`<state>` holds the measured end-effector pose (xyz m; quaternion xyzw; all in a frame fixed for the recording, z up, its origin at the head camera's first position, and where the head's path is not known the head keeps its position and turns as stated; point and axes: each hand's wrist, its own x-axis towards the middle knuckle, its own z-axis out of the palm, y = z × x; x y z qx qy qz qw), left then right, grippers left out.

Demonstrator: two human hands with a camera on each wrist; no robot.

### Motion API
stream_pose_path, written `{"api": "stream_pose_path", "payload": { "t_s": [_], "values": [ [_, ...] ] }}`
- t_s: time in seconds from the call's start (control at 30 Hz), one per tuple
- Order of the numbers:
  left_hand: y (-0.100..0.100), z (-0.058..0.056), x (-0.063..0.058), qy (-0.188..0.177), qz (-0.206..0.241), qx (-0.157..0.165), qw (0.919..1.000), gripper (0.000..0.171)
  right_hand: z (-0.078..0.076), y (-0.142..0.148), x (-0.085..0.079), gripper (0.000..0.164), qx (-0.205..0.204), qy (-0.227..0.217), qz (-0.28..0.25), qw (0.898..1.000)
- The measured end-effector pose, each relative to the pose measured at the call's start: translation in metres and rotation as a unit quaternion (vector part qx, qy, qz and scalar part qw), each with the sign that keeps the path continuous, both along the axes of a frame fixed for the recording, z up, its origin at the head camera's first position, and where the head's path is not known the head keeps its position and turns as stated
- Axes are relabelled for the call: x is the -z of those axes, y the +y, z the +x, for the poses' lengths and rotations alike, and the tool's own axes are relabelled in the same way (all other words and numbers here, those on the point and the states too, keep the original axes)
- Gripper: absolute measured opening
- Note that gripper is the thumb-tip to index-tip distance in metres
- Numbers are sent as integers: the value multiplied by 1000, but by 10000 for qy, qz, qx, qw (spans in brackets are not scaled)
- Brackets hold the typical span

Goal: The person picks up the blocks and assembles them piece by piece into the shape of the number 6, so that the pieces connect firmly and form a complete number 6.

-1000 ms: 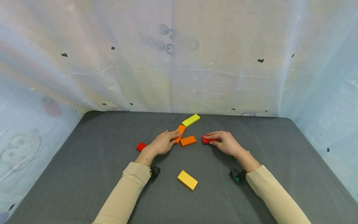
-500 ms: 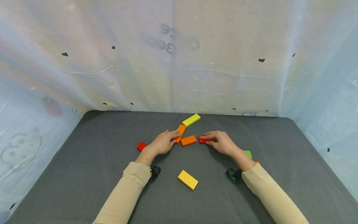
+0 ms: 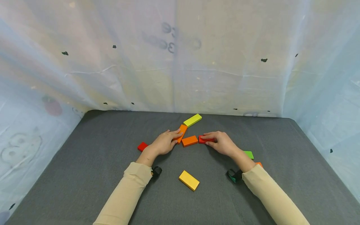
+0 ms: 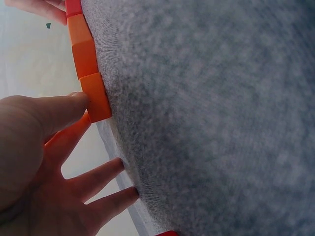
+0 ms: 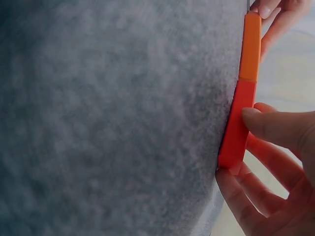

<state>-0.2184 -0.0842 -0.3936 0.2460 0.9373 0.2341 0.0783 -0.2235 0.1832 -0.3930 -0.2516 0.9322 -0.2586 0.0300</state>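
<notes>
Below left hand's (image 3: 163,143) pinch on orange block (image 4: 101,102), right hand's (image 3: 223,143) on red block (image 5: 236,127): yellow block (image 3: 189,180), head view only.

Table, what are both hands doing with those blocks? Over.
Left hand pinching one orange block. Right hand pinching red block, roughly end-on to second orange block. No obstacle visible between those two.

Worktop (image 3: 219,206): filling lower half
Lime block (image 3: 192,120), two orange blocks (image 3: 190,141), two red blocks (image 3: 142,147): lying mid-frame
Yellow block (image 3: 189,180): lying lower centre
Green block (image 3: 248,154), third orange block (image 3: 259,164): lying lower right
</notes>
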Motion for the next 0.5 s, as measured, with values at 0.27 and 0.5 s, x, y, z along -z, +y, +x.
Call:
{"api": "stream_pose_path", "payload": {
  "t_s": [0.27,0.5],
  "values": [
    [0,0,1,60,-32,10,10000,46,2,-1,0,34,15,-53,-3,10000],
    [0,-2,2,21,-47,-18,10000,46,3,0,0,35,-2,-53,-31,10000]
  ]
}}
